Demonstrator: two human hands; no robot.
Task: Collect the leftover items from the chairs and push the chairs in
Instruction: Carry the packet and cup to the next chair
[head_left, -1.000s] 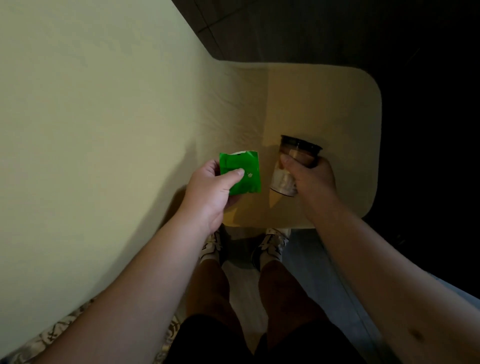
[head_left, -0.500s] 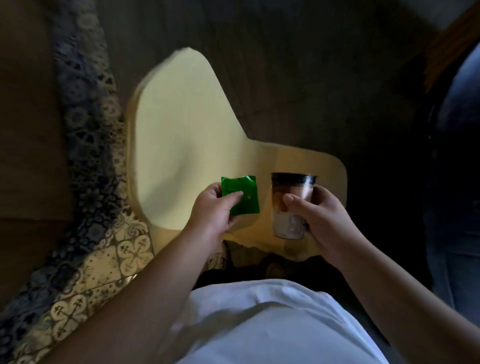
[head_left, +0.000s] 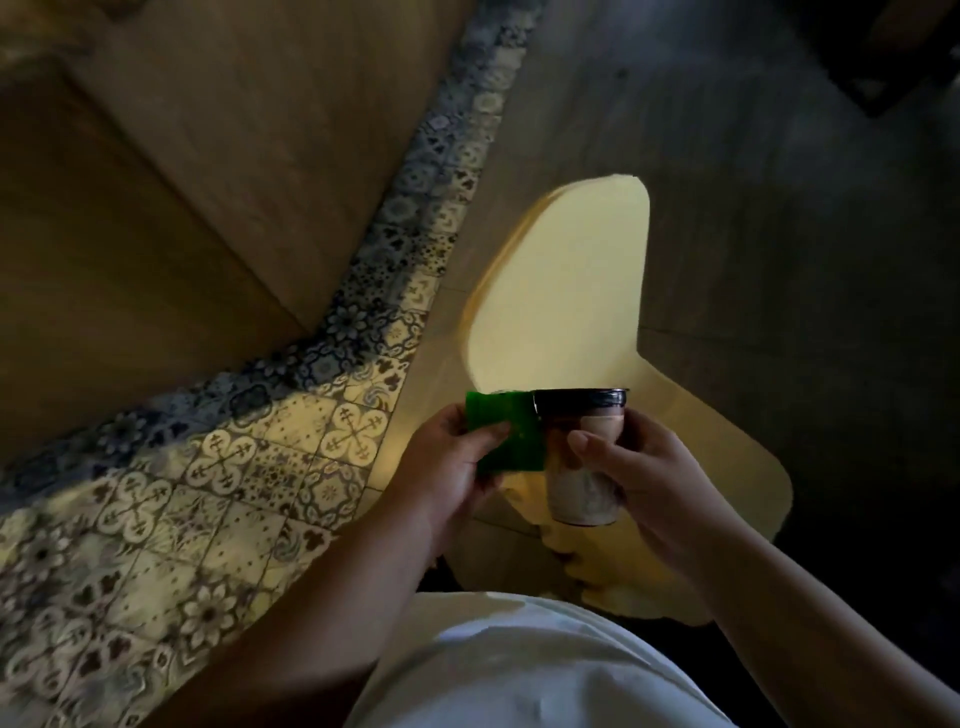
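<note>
Head view, looking steeply down in dim light: the left hand pinches a green packet, thumb lying across its front face and the other fingers tucked behind it. The right hand is wrapped around a clear plastic cup, thumb on the near side and fingers curled round the far side. The cup stands upright in the grip, has a dark lid on top and holds a brownish drink (paler toward the bottom). Packet and cup are held side by side, the packet's right edge touching or just overlapping the cup's left wall; which of the two it is I cannot tell. Both are lifted clear above a pale yellow chair, whose long rounded part runs up and away from the hands while a wider part spreads out below and to the right of them. Both hands throw shadows on that lower part.

To the left of the chair runs a band of patterned floor tiles, blue and cream with flower and cross motifs, lit near the chair and darker farther off. Beyond the tiles lies a brown wooden surface. Right of the chair is a dark grey floor. At the bottom edge shows the person's white shirt, with both bare forearms reaching out over it.
</note>
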